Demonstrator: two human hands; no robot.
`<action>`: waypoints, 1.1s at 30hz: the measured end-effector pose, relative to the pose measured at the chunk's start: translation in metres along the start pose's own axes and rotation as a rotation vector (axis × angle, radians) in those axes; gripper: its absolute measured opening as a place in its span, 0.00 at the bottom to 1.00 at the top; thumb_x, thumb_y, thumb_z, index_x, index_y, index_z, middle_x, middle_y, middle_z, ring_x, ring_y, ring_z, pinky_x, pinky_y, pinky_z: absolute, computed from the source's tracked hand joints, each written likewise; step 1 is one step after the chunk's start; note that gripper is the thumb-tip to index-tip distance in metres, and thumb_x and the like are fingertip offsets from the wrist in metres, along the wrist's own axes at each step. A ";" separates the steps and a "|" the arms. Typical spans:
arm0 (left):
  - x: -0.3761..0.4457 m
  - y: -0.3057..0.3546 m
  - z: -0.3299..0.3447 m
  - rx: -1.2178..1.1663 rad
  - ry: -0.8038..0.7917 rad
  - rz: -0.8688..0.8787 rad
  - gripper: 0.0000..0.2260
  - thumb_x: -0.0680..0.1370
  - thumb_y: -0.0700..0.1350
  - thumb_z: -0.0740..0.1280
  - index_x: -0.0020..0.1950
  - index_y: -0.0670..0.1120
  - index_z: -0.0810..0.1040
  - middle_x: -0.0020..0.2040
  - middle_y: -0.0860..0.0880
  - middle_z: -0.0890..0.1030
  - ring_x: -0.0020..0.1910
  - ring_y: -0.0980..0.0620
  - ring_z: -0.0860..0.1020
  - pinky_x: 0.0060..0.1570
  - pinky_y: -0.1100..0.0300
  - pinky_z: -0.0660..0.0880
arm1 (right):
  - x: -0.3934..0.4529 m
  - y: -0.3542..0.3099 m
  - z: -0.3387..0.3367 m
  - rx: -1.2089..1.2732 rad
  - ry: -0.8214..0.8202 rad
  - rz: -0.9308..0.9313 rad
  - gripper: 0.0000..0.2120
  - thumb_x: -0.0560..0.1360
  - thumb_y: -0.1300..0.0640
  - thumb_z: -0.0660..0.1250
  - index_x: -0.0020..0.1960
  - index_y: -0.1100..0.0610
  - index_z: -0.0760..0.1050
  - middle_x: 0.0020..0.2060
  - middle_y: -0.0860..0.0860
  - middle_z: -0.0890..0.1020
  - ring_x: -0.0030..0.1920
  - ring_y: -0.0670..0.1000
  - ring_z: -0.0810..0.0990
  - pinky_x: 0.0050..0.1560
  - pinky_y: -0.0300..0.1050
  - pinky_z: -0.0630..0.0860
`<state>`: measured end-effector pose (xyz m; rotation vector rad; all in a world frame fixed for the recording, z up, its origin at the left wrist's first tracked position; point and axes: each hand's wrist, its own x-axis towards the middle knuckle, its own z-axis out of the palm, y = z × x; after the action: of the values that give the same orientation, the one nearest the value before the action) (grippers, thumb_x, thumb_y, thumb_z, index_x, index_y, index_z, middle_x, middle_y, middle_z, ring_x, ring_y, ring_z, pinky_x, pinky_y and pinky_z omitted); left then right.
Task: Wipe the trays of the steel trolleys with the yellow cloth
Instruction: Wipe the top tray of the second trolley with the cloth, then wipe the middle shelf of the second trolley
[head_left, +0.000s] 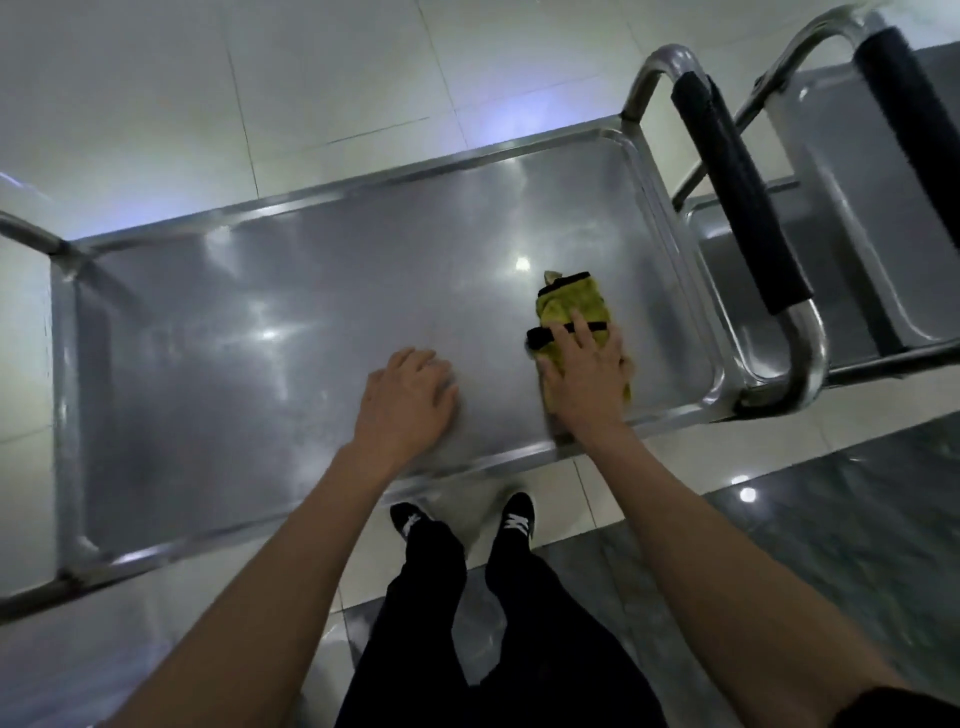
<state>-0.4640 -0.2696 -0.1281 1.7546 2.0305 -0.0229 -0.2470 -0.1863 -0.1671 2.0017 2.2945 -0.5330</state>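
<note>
Your right hand (584, 374) presses the cloth (571, 306) flat on the tray (260, 322).
Cloth: folded, yellow, black-edged, at the tray's right end; fingers straight. Your left hand (405, 395) rests open beside it.

Pale glossy tiled floor (156, 93) across upper frame; dark polished stone floor strip (841, 519) at lower right; black trousers (498, 649) and black-and-white sneakers (517, 519) bottom centre.

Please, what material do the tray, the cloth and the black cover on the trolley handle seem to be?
Tray: probably stainless steel with a polished finish, since it mirrors the lamps.
Yellow cloth: soft, fluffy fabric, perhaps microfibre, with black edging.
Handle cover: matte black, maybe foam or rubber; I cannot tell which.
</note>
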 end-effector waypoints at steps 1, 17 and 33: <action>-0.012 -0.006 0.000 0.013 -0.008 -0.015 0.17 0.83 0.54 0.60 0.69 0.49 0.75 0.73 0.48 0.72 0.74 0.45 0.65 0.65 0.46 0.68 | -0.005 -0.002 -0.003 -0.006 -0.005 -0.017 0.21 0.81 0.44 0.60 0.73 0.45 0.66 0.77 0.49 0.65 0.74 0.65 0.58 0.65 0.66 0.66; -0.191 -0.083 0.009 -0.117 0.088 -0.058 0.19 0.83 0.54 0.59 0.73 0.51 0.74 0.74 0.50 0.72 0.74 0.46 0.66 0.69 0.45 0.67 | -0.175 -0.116 0.030 0.378 0.060 -0.259 0.19 0.75 0.60 0.66 0.66 0.50 0.77 0.61 0.47 0.80 0.58 0.58 0.77 0.59 0.58 0.75; -0.319 -0.047 0.105 -0.233 0.109 -0.179 0.18 0.83 0.53 0.62 0.70 0.48 0.77 0.69 0.47 0.76 0.68 0.43 0.72 0.66 0.43 0.70 | -0.311 -0.049 0.069 0.624 -0.072 -0.233 0.19 0.77 0.60 0.70 0.67 0.52 0.78 0.66 0.51 0.79 0.63 0.53 0.77 0.67 0.54 0.72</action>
<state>-0.4471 -0.6083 -0.1253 1.4573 2.1645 0.2491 -0.2571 -0.5078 -0.1402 1.8644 2.5450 -1.4663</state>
